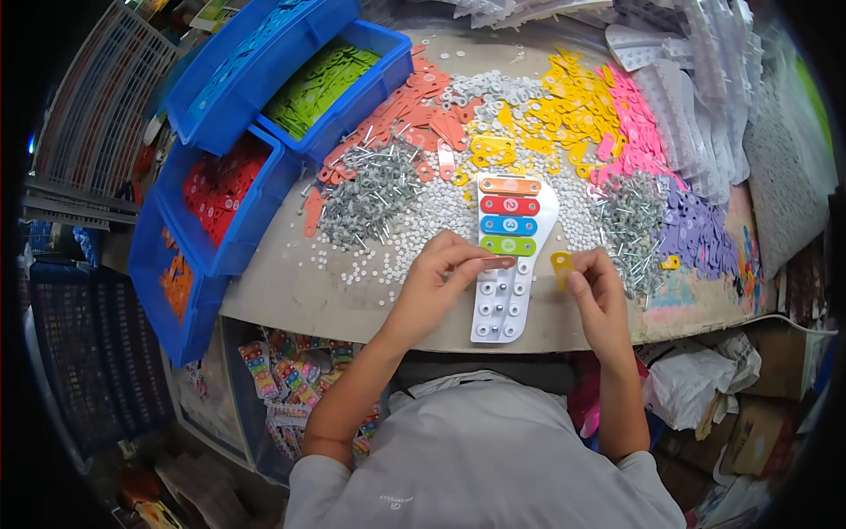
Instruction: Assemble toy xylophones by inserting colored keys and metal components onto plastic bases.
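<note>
Left hand (434, 280) pinches a salmon bar (499, 262) over the white base (502, 304), below four fitted bars. Right hand (592, 284) grips a yellow bar (561, 266) beside it. Fifth bar apparently seating; next needs alignment on pegs.

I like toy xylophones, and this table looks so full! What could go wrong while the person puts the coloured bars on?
1. The left hand holds a salmon bar only by its fingertips over the white base; it might slip or sit crooked.
2. The screw pile and small white washers lie close by, so an elbow could scatter them.
3. The yellow bar in the right hand could drop off the table edge.
</note>
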Motion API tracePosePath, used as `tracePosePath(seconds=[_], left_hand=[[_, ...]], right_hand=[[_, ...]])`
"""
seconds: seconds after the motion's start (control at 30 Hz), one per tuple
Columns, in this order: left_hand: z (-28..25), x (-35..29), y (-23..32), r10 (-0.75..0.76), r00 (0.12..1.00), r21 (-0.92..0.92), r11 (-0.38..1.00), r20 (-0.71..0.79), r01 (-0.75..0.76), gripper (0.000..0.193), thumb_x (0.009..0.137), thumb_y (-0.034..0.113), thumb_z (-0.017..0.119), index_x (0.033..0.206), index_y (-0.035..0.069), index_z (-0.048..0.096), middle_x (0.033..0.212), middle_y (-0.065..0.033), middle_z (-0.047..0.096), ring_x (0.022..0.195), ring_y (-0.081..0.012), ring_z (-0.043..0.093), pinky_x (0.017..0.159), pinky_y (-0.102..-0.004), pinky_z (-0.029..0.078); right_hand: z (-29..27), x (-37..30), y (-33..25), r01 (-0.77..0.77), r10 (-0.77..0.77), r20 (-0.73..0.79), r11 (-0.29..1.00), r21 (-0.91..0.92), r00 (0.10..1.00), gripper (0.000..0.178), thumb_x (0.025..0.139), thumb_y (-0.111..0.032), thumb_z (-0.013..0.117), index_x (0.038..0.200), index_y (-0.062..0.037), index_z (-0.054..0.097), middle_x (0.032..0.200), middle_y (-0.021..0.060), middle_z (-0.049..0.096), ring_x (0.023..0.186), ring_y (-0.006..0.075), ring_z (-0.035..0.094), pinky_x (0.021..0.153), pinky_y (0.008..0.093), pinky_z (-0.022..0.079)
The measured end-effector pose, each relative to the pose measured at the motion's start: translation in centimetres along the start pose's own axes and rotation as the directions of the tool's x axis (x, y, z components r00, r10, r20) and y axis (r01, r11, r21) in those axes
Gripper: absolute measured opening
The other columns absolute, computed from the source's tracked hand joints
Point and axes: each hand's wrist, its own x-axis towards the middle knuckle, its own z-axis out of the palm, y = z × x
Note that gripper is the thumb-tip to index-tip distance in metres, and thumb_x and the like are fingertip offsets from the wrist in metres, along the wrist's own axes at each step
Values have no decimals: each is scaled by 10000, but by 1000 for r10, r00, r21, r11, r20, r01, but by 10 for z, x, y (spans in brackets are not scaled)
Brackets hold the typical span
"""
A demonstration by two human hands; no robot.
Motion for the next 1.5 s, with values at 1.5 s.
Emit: tracePosePath(seconds=[1.5], left_hand=[[31, -20, -23, 136, 965, 546, 838, -223, 8, 584, 785, 193, 783, 1281, 59, 504, 940, -61, 497, 921, -230, 479, 890, -374, 345]], right_hand=[[48, -2, -8, 6, -33, -49, 882, -471, 998, 175, 833, -100, 749, 880, 2, 615, 854, 101, 560, 803, 213, 613, 680, 326, 504]])
